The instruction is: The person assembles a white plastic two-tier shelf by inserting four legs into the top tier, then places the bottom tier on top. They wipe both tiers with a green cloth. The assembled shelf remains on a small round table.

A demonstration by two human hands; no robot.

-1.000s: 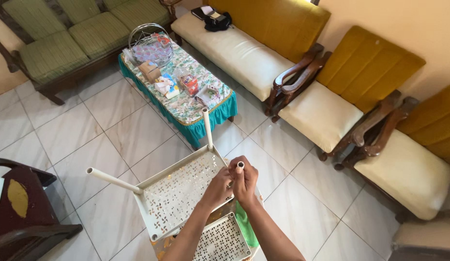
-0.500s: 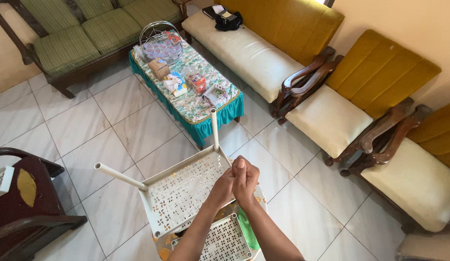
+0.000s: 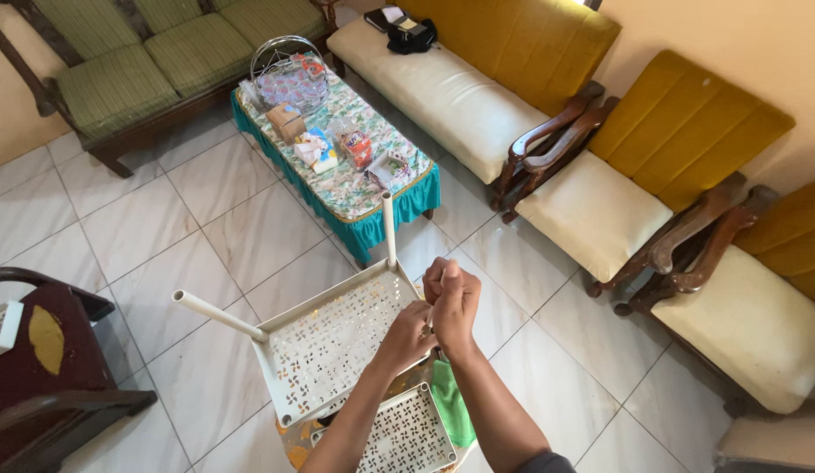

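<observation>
While the white perforated rack (image 3: 337, 342) lies tipped on the tiled floor (image 3: 206, 228) with two of its white tube legs (image 3: 388, 229) pointing up and outward, both hands meet at its near corner on the side toward the yellow sofa. Raised above that corner, the right hand (image 3: 454, 298) is balled into a tight fist, its grip clamped around something slim that I cannot make out, probably the top of another leg, which the fingers hide. Just below and touching it, the left hand (image 3: 407, 337) rests against the rack's edge, fingers curled; whether its grip holds anything cannot be told. Under the rack, nearer the person, lies a second white perforated shelf (image 3: 403, 434), with a green cloth (image 3: 451, 407) just beside it under the right forearm. Beyond the rack stands a low surface with a teal-fringed floral cloth (image 3: 355, 184), carrying small boxes and a wire basket (image 3: 289, 70). A yellow cushioned sofa (image 3: 460, 96) runs beyond that surface, a green one (image 3: 145, 61) stands off its far end, and a dark wooden chair (image 3: 39, 368) sits well apart from the rack, on the side away from the yellow sofa.
</observation>
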